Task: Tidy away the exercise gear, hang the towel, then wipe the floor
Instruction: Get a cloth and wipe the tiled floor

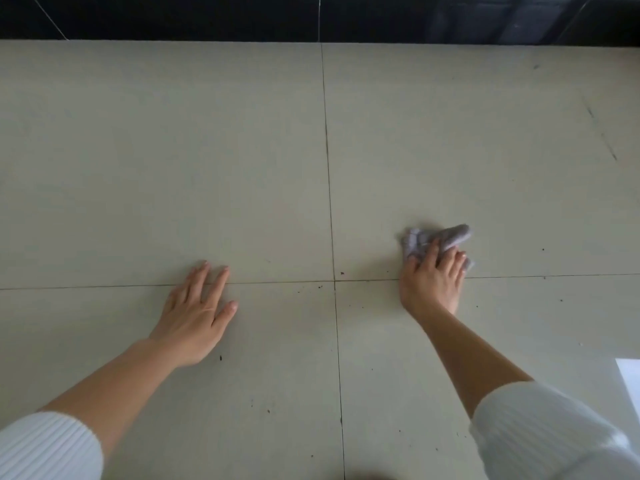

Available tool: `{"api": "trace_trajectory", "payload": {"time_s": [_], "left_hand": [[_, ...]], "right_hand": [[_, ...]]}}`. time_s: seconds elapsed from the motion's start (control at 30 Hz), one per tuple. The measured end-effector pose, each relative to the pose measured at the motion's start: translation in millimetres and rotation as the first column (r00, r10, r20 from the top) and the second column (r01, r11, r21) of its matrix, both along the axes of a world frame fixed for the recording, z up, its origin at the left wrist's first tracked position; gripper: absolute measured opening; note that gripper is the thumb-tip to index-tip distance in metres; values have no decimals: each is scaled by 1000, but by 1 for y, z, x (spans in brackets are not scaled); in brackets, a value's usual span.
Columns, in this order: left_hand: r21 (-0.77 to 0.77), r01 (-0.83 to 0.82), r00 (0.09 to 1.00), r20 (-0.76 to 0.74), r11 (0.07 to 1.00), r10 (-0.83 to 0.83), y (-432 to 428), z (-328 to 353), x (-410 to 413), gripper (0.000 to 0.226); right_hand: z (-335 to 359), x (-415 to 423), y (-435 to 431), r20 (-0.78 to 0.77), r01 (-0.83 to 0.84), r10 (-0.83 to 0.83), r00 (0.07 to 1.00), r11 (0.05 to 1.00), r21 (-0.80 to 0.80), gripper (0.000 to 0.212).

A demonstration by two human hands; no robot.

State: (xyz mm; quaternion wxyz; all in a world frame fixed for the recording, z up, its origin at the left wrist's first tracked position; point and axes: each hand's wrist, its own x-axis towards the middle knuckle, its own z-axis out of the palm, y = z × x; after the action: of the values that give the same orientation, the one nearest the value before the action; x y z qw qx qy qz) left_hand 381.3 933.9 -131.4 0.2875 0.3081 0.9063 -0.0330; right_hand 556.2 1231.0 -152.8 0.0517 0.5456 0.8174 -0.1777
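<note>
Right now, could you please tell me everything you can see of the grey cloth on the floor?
The grey cloth is small, soft-looking and crumpled into a bunch, one rolled end sticking out to the right. It lies on a pale floor tile, just beyond a grout line. The right hand presses on its near part, fingers laid over it; nothing else touches it.

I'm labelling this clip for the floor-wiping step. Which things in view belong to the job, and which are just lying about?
Part of the job: grey cloth under the right hand; tiled floor; dark specks on it; left hand, flat on the floor.
Just there: black wall at the top; white patch at the right edge.
</note>
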Motion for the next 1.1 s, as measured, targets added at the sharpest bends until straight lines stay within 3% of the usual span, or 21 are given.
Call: {"api": "trace_trajectory", "payload": {"time_s": [0.07, 0.13, 0.23, 0.3, 0.33, 0.4, 0.5, 0.6, 0.73, 0.8, 0.87, 0.93, 1.0, 1.1], "left_hand": [[-15, 0, 1000, 1, 1000, 0, -8, 0, 4, 65], [-12, -3, 1000, -6, 1000, 3, -7, -1, 6, 65], [-8, -23, 1000, -14, 1000, 23, -1, 0, 6, 66], [-18, -16, 1000, -11, 1000, 16, 1, 1, 7, 66], [-27, 1, 1000, -15, 1000, -1, -1, 2, 7, 66], [-54, 45, 999, -12, 998, -46, -6, 6, 4, 64], [-63, 59, 998, 24, 996, -58, -18, 18, -2, 62], [-93, 88, 995, 50, 992, -84, -34, 25, -1, 63], [-63, 83, 997, -5, 995, -83, -44, 15, 2, 65], [-28, 52, 998, -18, 998, -52, -40, 8, 3, 66], [14, 61, 997, -48, 998, -60, -35, 3, 3, 68], [45, 68, 996, -61, 997, -66, -29, -1, 2, 71], [63, 65, 996, -57, 996, -62, -24, -4, 1, 72], [118, 62, 996, -66, 991, -55, -20, -5, -3, 72]], "right_hand": [[-6, -24, -49, -60, -168, 169, 984, 985, 25, 60], [-6, -34, -100, -108, -482, 484, 868, 875, 50, 63], [1, -17, -153, -98, -849, 845, 525, 529, 13, 57], [-2, -4, -152, -76, -945, 947, 313, 319, 78, 56], [-6, -2, -142, -6, -961, 963, 268, 268, 73, 56], [-11, -4, -111, 56, -949, 948, 314, 310, 64, 56], [-2, 3, -58, 94, -794, 789, 607, 598, 109, 60], [8, 27, -18, 147, -508, 494, 857, 858, 79, 61], [9, 48, -10, 153, -93, 89, 984, 995, 21, 61], [6, 44, -29, 84, 64, -64, 994, 998, 8, 59], [6, 36, -63, 47, 34, -34, 998, 999, -6, 58], [7, 30, -103, 41, -149, 150, 988, 989, -23, 57], [8, 27, -138, 10, -401, 401, 916, 916, -12, 56], [7, 25, -171, 2, -782, 783, 623, 622, 23, 58]]}}
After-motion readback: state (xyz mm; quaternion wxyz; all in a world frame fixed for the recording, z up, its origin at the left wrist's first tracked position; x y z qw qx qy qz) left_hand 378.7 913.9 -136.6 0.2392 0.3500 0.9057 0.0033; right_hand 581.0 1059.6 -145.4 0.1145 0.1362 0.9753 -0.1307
